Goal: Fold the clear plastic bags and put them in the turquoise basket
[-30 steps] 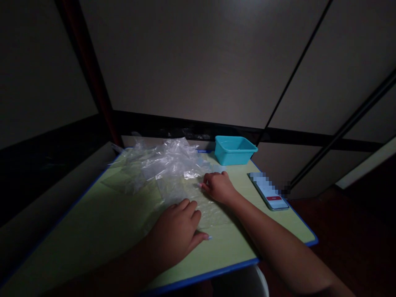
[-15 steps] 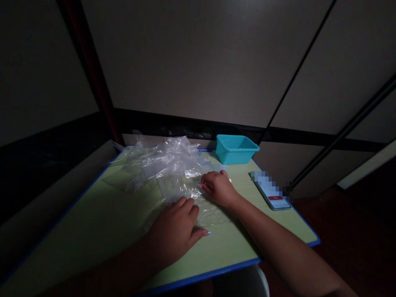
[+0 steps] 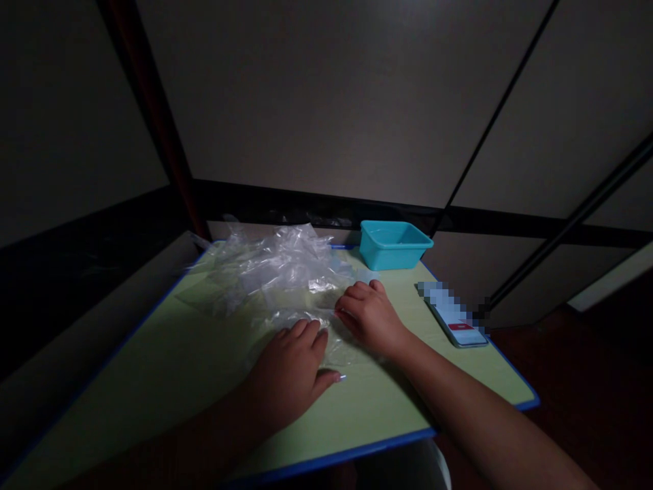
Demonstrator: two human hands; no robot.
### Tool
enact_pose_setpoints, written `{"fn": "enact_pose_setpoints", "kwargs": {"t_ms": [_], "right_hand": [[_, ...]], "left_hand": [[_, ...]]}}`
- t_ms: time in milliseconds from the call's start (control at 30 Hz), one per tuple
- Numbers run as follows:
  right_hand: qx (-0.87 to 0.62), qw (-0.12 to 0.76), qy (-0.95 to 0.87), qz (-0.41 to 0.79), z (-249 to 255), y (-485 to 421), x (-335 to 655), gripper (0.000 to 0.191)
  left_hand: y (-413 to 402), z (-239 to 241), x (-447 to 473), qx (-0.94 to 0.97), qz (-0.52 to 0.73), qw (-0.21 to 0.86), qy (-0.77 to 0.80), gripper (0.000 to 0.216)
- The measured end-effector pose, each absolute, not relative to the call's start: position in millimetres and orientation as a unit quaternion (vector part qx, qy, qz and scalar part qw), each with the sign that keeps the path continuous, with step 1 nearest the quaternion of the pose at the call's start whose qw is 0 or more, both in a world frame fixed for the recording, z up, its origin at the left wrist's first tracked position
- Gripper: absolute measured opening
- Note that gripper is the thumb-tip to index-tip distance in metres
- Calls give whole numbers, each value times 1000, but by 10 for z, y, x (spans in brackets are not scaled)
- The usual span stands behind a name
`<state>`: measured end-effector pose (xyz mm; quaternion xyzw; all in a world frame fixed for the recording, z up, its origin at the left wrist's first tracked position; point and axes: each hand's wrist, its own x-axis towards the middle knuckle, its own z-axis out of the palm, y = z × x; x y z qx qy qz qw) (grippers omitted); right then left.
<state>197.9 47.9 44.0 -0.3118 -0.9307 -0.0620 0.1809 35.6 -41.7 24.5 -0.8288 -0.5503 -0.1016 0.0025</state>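
Observation:
A clear plastic bag lies flat on the green table in front of me. My left hand rests on its near left part, fingers stretched out and thumb apart. My right hand is on the bag's far right part with its fingers curled down onto the film. Whether it pinches the film is hard to see in the dim light. Behind both hands sits a crumpled heap of clear plastic bags.
A turquoise plastic tub stands at the table's far edge. A phone with a lit screen lies near the right edge. The table has a blue rim, and a dark wall rises close behind.
My right hand has drawn a little nearer to me, and the film between the hands has bunched up. My left hand stays flat on the bag.

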Motion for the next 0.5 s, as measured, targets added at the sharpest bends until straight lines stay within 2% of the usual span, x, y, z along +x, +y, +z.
{"fn": "enact_pose_setpoints", "kwargs": {"t_ms": [167, 400, 500], "right_hand": [[-297, 158, -935, -110, 404, 428, 1934, 12], [-278, 154, -938, -138, 366, 411, 1924, 15], [-263, 153, -942, -139, 361, 396, 1935, 16]], "left_hand": [[-419, 250, 354, -829, -109, 16, -549, 41], [-353, 502, 198, -802, -144, 76, -574, 20], [-290, 483, 116, -789, -156, 115, -584, 37]]}}
